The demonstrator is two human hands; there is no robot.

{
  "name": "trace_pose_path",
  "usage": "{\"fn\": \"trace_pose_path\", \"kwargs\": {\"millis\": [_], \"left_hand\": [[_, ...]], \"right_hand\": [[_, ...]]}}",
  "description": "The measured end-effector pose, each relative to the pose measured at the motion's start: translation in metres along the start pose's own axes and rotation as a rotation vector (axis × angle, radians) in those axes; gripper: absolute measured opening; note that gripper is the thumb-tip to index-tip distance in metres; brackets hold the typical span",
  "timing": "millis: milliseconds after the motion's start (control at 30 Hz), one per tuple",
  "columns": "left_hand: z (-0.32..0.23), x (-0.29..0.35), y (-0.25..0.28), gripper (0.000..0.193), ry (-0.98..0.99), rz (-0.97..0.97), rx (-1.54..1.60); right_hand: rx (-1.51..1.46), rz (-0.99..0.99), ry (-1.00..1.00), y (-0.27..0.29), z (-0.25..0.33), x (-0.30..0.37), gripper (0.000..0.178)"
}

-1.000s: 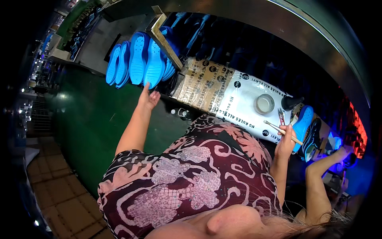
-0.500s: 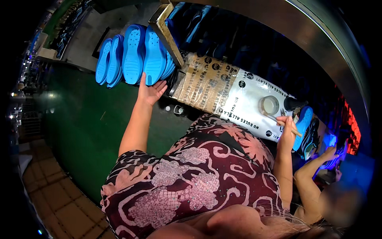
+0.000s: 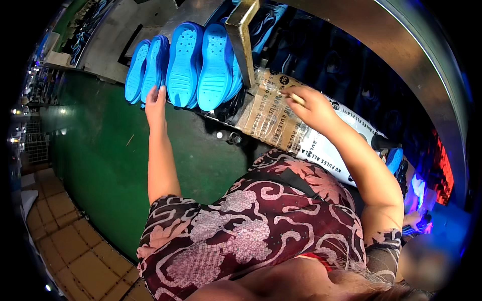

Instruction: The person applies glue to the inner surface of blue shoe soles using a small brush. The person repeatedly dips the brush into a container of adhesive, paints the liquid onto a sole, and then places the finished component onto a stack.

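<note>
Soles (image 3: pixel 213 65) are lining up beside the metal bracket (image 3: pixel 244 55), heel ends facing the wearer, presumably for easy grabbing. Left hand (image 3: pixel 155 104) is sitting at one heel, fingers slightly parted, grip unclear; right hand (image 3: pixel 317 111) is clasping a thin handle (image 3: pixel 297 99) above cardboard (image 3: pixel 266 113).

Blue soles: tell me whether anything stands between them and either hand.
Nothing visible blocks the left hand from the blue soles: it is at the lower end of the second stack from the left. For the right hand, the angled bar at the row's right edge stands partly in between.
</note>
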State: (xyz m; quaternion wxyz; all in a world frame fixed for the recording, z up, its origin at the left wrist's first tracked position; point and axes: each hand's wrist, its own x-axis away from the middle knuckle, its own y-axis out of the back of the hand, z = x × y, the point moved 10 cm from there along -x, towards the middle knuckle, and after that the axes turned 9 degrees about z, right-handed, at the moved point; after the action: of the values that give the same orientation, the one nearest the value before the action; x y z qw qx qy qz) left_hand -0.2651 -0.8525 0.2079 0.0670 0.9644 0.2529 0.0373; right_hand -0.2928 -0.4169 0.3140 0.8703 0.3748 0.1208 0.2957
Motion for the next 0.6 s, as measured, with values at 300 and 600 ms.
{"fn": "trace_pose_path", "kwargs": {"millis": [300, 600], "left_hand": [[0.050, -0.085, -0.067, 0.073, 0.361, 0.463, 0.422], [0.037, -0.103, -0.140, 0.068, 0.402, 0.788, 0.655]], "right_hand": [[-0.393, 0.363, -0.262, -0.111, -0.036, -0.081, 0.072], [-0.897, 0.276, -0.564, -0.169, -0.046, -0.087, 0.094]]}}
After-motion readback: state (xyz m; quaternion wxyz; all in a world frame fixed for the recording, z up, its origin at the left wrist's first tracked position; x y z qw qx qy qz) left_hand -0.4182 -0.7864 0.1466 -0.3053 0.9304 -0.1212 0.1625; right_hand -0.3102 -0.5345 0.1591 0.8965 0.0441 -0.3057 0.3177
